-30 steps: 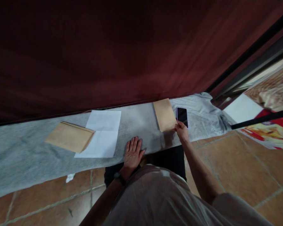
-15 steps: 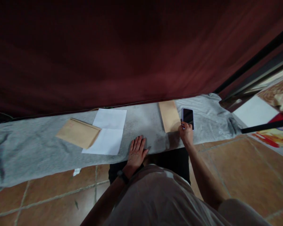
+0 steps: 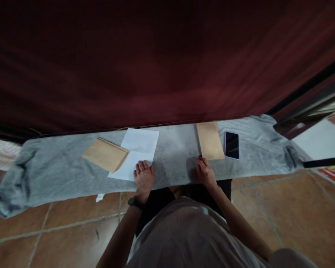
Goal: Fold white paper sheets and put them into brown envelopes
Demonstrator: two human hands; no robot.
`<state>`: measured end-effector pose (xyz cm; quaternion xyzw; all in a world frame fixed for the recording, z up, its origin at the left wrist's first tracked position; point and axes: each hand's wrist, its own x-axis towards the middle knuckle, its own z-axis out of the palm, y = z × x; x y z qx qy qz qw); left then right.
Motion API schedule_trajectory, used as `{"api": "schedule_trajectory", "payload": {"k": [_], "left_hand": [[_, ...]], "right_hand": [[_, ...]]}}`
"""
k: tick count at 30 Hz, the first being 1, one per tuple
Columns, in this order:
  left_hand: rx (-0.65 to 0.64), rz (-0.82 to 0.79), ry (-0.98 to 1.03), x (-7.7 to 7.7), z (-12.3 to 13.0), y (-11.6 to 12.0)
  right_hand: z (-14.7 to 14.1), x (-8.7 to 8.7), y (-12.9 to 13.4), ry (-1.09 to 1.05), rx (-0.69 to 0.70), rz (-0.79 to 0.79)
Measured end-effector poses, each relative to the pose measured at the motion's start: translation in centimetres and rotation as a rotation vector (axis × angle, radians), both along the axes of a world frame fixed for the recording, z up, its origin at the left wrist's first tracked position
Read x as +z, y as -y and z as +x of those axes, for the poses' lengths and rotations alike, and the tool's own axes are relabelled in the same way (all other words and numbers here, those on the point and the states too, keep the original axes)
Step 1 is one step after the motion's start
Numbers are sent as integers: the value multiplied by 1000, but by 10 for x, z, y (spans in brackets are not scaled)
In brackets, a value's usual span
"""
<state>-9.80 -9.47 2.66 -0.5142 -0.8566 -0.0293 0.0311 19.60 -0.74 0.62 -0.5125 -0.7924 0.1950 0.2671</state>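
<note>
Dark red fabric (image 3: 156, 82) fills the background behind a long, narrow surface (image 3: 177, 145) draped in grey cloth (image 3: 53, 163), whose creased ends bunch up at both sides. Below it runs a floor (image 3: 72, 238) of brown tiles with pale joints, where a white scrap (image 3: 99, 197) lies close to the hanging edge. Left of the middle, a white sheet (image 3: 143, 139) with a crease across it lies flat, and a small stack of brown envelopes (image 3: 104, 154) sits aslant, its right corner overlapping the sheet. The left hand (image 3: 143, 180) rests palm down over the sheet's near right corner, fingers side by side, its grip loose and flat; a dark band (image 3: 136, 202) circles that wrist. To the right, another brown envelope (image 3: 210, 141) lies lengthwise, its far end near the fabric. The right hand (image 3: 205, 173) is at this envelope's near left corner, its fingers curled in; whether that grip pinches the corner or is only beside it, I cannot tell. Just right of the envelope, apart from it, a phone (image 3: 232, 145) with a pale purple rim lies screen up, its display dark.
</note>
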Motion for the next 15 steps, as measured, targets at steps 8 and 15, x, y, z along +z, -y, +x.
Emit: {"api": "schedule_trajectory", "payload": {"k": [8, 15], "left_hand": [[133, -161, 70, 51, -18, -8], [21, -133, 66, 70, 14, -7]], "right_hand": [[5, -5, 0, -27, 89, -35], [-11, -1, -3, -177, 1, -155]]}}
